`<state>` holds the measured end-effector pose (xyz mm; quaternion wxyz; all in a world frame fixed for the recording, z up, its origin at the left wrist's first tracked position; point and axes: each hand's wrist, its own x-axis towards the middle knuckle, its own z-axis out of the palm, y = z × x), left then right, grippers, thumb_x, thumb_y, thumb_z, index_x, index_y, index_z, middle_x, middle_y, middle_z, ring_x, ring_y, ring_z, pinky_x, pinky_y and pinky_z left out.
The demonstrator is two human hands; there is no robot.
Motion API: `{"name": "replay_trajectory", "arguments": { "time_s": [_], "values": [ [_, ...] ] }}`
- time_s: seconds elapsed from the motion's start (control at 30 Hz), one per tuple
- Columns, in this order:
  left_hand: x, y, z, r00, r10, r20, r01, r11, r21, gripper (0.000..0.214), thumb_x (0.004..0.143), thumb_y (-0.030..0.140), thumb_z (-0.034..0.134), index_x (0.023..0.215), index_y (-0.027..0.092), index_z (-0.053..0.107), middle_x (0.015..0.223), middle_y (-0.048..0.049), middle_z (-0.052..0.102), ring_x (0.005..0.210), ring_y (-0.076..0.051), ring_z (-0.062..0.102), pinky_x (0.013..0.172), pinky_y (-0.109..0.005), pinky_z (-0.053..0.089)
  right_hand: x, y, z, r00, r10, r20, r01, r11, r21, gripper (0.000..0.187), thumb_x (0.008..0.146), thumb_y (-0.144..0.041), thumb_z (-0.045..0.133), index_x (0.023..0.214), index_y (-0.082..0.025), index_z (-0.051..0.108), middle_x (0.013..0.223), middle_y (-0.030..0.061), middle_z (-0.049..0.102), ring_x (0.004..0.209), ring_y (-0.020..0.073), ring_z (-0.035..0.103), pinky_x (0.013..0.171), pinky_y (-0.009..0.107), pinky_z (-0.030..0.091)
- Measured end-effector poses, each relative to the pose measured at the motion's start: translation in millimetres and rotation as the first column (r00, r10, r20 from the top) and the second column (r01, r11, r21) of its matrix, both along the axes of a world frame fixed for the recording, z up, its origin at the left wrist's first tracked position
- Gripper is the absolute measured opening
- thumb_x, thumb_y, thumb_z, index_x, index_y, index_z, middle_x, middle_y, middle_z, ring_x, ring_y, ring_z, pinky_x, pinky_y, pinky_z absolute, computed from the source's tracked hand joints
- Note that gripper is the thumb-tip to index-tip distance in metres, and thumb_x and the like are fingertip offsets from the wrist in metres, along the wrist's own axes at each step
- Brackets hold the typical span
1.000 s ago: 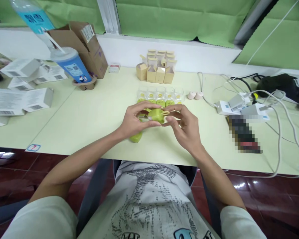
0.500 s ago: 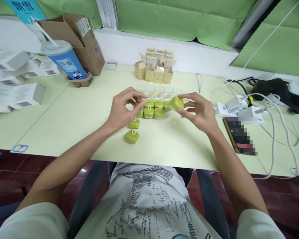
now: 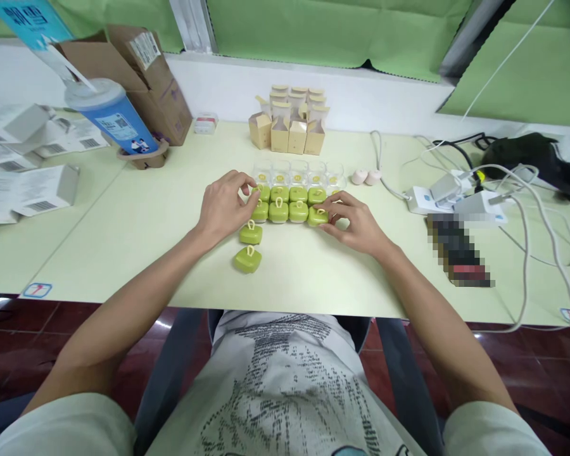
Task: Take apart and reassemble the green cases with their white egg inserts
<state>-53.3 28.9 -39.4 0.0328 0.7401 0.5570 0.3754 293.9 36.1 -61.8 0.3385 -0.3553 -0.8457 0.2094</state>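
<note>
Several small green cases with loop tags lie in two rows [image 3: 288, 202] on the pale table [image 3: 161, 215]. My right hand [image 3: 354, 221] rests at the right end of the front row, its fingertips on the end green case [image 3: 317, 216]. My left hand [image 3: 225, 206] sits at the left end of the rows, fingers curled against the cases there. Two more green cases, one [image 3: 251, 233] and another [image 3: 247, 259], lie loose in front of my left hand.
Small tan cartons [image 3: 289, 123] stand behind the rows, with clear lids [image 3: 297, 172] between. A blue cup [image 3: 111, 120], a cardboard box [image 3: 142, 69] and white boxes [image 3: 28, 190] are at the left. A power strip [image 3: 456, 199], cables and a phone [image 3: 458, 250] are at the right.
My right hand has lowered the green case it held onto the right end of the front row. My left hand has slid to the left end of the rows.
</note>
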Motion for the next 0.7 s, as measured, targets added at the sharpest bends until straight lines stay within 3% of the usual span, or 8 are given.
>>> {"name": "replay_trajectory", "arguments": {
  "time_s": [0.2,0.37,0.7],
  "values": [
    [2.4,-2.5,-0.4,0.999,-0.003,-0.043,0.003,1.0,0.012,0.02,0.104,0.043,0.071,0.102,0.024,0.077,0.101,-0.0049,0.079,0.07,-0.018,0.062,0.077,-0.036,0.048,1.8,2.9,-2.2,1.0,-0.006,-0.016,0.006,1.0,0.03,0.033,0.103,-0.047,0.08,0.124,-0.025,0.091,0.129,0.013,0.075,0.08,0.0222,0.077,0.09,0.051,0.075],
    [3.8,-4.1,-0.6,0.997,0.0,-0.083,-0.001,1.0,-0.009,0.02,0.106,0.041,0.068,0.103,0.023,0.076,0.105,-0.0055,0.08,0.067,-0.017,0.06,0.076,-0.036,0.046,2.6,4.2,-2.9,1.0,0.003,-0.013,-0.003,0.999,0.052,0.034,0.105,-0.047,0.08,0.127,-0.023,0.089,0.133,0.0149,0.072,0.083,0.0227,0.078,0.092,0.052,0.074],
    [4.2,-4.8,-0.9,0.993,0.021,-0.12,-0.022,1.0,-0.001,0.019,0.109,0.039,0.067,0.107,0.023,0.077,0.108,-0.0061,0.08,0.075,-0.02,0.064,0.076,-0.036,0.045,9.1,7.1,-12.7,0.999,-0.046,0.018,0.046,0.999,0.018,0.058,0.105,-0.063,0.078,0.146,-0.022,0.082,0.141,0.0188,0.064,0.098,0.0285,0.081,0.103,0.059,0.074]
  ]
}}
